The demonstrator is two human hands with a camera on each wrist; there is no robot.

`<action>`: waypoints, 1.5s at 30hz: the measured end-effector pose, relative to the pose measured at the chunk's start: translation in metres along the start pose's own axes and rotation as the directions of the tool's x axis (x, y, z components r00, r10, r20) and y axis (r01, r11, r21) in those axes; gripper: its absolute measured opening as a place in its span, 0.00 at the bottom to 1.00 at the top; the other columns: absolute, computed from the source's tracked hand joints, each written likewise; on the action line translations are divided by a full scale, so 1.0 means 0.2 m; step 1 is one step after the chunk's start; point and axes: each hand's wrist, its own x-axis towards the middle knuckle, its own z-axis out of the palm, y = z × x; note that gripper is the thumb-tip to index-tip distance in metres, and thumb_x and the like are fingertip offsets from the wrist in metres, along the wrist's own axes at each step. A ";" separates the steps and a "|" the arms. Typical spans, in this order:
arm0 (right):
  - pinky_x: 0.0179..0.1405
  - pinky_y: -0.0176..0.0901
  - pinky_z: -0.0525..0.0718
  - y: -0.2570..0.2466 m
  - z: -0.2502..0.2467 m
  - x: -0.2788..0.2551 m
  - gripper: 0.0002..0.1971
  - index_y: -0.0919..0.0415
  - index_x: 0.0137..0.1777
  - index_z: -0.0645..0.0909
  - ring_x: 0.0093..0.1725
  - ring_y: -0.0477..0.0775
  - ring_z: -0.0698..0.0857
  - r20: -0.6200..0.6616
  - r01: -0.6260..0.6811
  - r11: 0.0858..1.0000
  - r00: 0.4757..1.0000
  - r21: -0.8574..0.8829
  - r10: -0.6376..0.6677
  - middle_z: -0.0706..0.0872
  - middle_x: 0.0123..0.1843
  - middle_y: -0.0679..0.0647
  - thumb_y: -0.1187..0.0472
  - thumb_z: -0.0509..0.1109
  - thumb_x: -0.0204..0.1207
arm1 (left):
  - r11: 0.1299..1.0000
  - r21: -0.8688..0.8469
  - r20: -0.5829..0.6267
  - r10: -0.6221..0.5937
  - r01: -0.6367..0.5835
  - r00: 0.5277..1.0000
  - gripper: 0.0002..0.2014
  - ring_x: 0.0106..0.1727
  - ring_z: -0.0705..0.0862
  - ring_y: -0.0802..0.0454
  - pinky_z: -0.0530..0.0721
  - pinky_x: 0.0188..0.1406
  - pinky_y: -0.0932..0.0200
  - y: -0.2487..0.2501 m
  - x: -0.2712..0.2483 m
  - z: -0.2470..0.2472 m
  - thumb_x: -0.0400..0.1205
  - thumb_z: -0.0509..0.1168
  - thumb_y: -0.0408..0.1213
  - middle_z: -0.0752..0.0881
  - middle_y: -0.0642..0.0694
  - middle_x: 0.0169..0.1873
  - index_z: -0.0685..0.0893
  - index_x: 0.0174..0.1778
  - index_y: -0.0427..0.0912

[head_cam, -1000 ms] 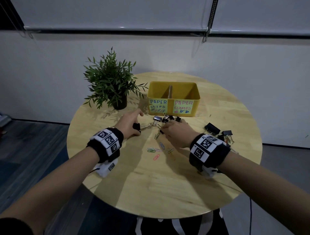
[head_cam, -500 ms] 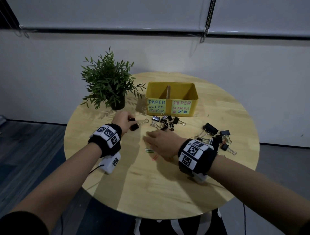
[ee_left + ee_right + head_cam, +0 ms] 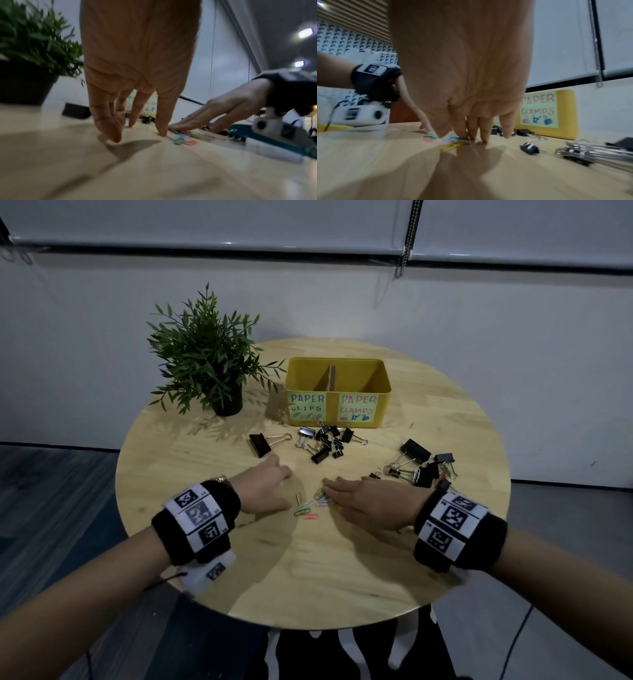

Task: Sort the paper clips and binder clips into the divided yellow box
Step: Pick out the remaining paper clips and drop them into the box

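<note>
The divided yellow box [image 3: 337, 412] stands at the table's far middle, labelled for paper clips on the left and paper clamps on the right. Coloured paper clips [image 3: 310, 506] lie in a small heap between my hands. My right hand [image 3: 346, 494] lies flat with straight fingers pressing on the clips [image 3: 453, 140]. My left hand [image 3: 274, 477] rests empty beside them, its fingertips [image 3: 161, 132] touching the wood. One large black binder clip [image 3: 262, 444] lies alone to the left. A cluster of binder clips [image 3: 325, 445] sits before the box, another cluster [image 3: 421, 469] to the right.
A potted green plant [image 3: 209, 361] stands at the table's far left, close to the box. The round wooden table [image 3: 308, 570] has its near edge just behind my wrists. A white wall rises behind the table.
My left hand let go of the large binder clip, which now lies on the table, and drew back toward the paper clips. My right hand pulled nearer with the clips under its fingers.
</note>
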 end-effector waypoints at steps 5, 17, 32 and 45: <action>0.73 0.51 0.76 0.07 -0.04 -0.09 0.23 0.58 0.81 0.64 0.73 0.58 0.77 -0.316 -0.119 0.983 0.936 0.138 0.157 0.70 0.81 0.55 0.60 0.52 0.86 | 0.989 -0.007 -0.018 0.146 -0.146 0.989 0.27 0.53 0.75 0.48 0.75 0.53 0.59 0.19 -0.01 0.08 0.80 0.66 0.49 0.68 0.44 0.59 0.72 0.73 0.41; 0.48 0.46 0.82 0.54 0.03 -0.48 0.17 0.58 0.62 0.85 0.55 0.60 0.84 -0.192 -0.615 0.726 0.707 0.309 0.680 0.86 0.57 0.58 0.59 0.73 0.73 | 0.901 0.280 0.018 0.341 -0.332 0.940 0.35 0.85 0.46 0.51 0.50 0.82 0.35 0.62 0.31 0.09 0.84 0.47 0.60 0.46 0.51 0.85 0.46 0.84 0.49; 0.23 0.38 0.70 0.47 0.14 -0.58 0.28 0.59 0.26 0.70 0.28 0.51 0.76 -0.057 -0.760 0.483 0.511 0.434 0.857 0.77 0.28 0.51 0.37 0.80 0.59 | 0.893 0.356 -0.215 0.366 -0.276 0.905 0.23 0.69 0.73 0.45 0.74 0.67 0.44 0.77 0.44 -0.01 0.79 0.67 0.36 0.76 0.45 0.68 0.74 0.72 0.48; 0.45 0.49 0.87 0.54 -0.02 -0.39 0.15 0.57 0.52 0.83 0.49 0.55 0.85 -0.406 -0.488 0.718 0.601 0.496 0.689 0.87 0.51 0.53 0.53 0.79 0.68 | 0.963 0.201 -0.162 0.214 -0.180 0.963 0.14 0.50 0.80 0.40 0.78 0.45 0.49 0.65 0.48 -0.07 0.76 0.72 0.42 0.75 0.40 0.54 0.81 0.49 0.36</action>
